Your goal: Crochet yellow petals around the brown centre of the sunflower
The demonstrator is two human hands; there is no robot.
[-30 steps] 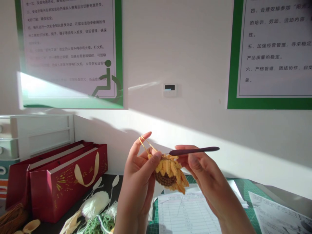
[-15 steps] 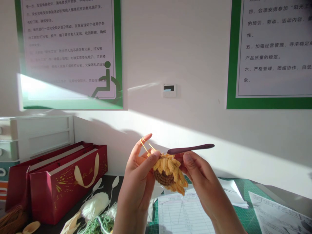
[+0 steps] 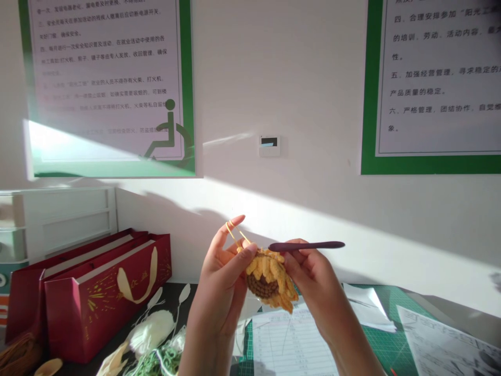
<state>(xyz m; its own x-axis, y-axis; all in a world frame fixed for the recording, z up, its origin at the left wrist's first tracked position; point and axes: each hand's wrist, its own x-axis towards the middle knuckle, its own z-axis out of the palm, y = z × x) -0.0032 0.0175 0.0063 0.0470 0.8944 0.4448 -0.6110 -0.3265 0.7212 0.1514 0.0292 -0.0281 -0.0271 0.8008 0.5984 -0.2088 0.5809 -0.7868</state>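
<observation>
A crocheted flower (image 3: 270,279) with yellow petals and a brown centre is held up between my hands. My left hand (image 3: 229,271) pinches its upper left edge with the thumb, and yellow yarn loops round the raised index finger. My right hand (image 3: 309,269) has thumb and fingers closed at the flower's right petals. A dark crochet hook (image 3: 307,245) lies almost level across the top of the right fingers, its tip end at the flower's upper edge. The hook's tip is too small to make out.
Red gift bags (image 3: 105,292) stand at the left beside white drawers (image 3: 78,219). White yarn (image 3: 152,331) and green yarn (image 3: 156,361) lie before them. Printed papers (image 3: 289,339) rest on a green cutting mat (image 3: 391,297). Framed posters hang on the wall.
My right hand has shifted left, its thumb now against the petals. The hook's handle end has dropped, so it lies more level. The view has moved slightly.
</observation>
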